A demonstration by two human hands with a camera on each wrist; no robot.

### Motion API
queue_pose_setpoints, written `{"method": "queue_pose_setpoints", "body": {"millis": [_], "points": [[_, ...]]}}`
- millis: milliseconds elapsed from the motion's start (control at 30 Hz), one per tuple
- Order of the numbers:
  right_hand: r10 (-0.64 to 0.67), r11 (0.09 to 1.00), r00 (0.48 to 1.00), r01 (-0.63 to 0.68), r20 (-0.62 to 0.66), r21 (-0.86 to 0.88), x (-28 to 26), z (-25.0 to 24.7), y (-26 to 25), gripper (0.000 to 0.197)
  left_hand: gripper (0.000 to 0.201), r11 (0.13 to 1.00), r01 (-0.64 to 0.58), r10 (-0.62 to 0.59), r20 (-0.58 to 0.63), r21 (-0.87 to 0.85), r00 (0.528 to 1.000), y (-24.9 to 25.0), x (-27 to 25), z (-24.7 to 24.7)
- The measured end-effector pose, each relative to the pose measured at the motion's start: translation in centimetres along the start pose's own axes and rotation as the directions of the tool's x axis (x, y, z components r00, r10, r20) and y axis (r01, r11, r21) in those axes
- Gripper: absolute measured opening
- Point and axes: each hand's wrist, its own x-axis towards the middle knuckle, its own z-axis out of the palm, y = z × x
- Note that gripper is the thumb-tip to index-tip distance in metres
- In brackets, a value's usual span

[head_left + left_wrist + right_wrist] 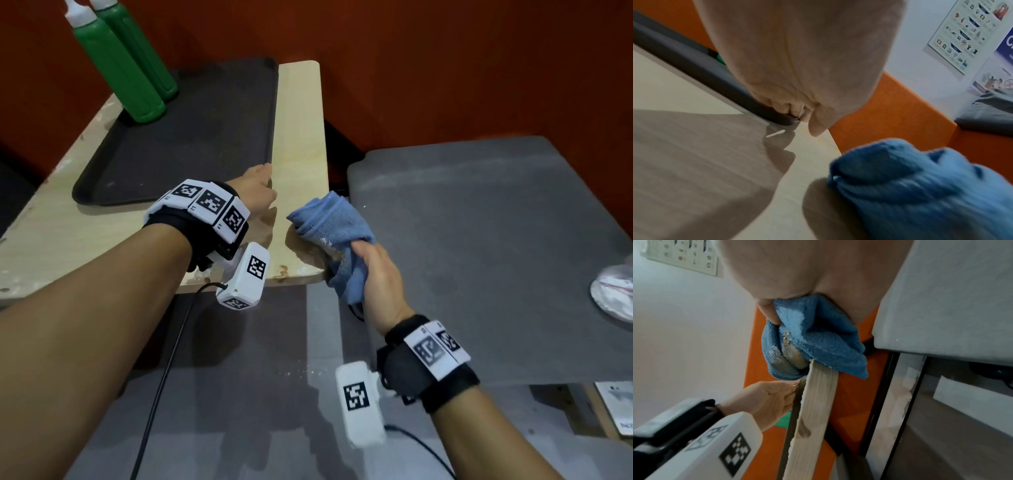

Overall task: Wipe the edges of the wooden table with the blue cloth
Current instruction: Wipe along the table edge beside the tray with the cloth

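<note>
right hand (378, 277) grips blue cloth (334, 224), left hand (258, 190) pinches tray (178, 150) holding green bottles (120, 65).

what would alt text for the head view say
A person's right hand grips a bunched blue cloth against the near corner of a wooden table. Their left hand holds the corner of a dark tray carrying two green bottles.

Wooden table (301, 144): light top, brown smears seen near right front corner. Dark tray (185, 144) laid on top, left of bare strip along right edge; two green bottles (126, 65) stood at tray's far left. Blue cloth (329, 222) pressed over right edge near front corner.
</note>
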Motion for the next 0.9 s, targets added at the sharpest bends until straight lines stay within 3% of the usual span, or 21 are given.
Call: {"method": "queue_pose_setpoints", "body": {"millis": [167, 267, 333, 700, 900], "points": [[-0.069, 0.942, 0.996, 0.082, 0.050, -0.327, 0.9, 1.0, -1.7, 0.026, 0.049, 1.000, 0.012, -0.012, -0.012, -0.019, 1.000, 0.3, -0.3, -0.3], [-0.097, 0.873, 0.983, 0.159, 0.155, -0.461, -0.4, 0.3, -1.0, 0.028, 0.051, 0.999, 0.005, -0.005, -0.002, -0.045, 1.000, 0.2, -0.6, -0.5], [-0.111, 0.850, 0.973, 0.199, 0.204, -0.488, -0.7, 0.1, -1.2, 0.031, 0.052, 0.998, 0.005, -0.005, 0.005, -0.058, 1.000, 0.1, -0.4, -0.5], [-0.249, 0.816, 0.952, 0.307, 0.180, -0.490, -1.9, 1.4, 0.4, 0.018, 0.052, 1.000, 0.020, -0.019, 0.026, -0.021, 0.999, -0.2, 0.2, -0.2], [-0.318, 0.781, 0.926, 0.378, 0.204, -0.497, -3.2, 1.8, 1.1, 0.030, 0.050, 1.000, -0.005, 0.005, 0.034, -0.025, 0.999, -0.2, 0.3, -0.5]]}}
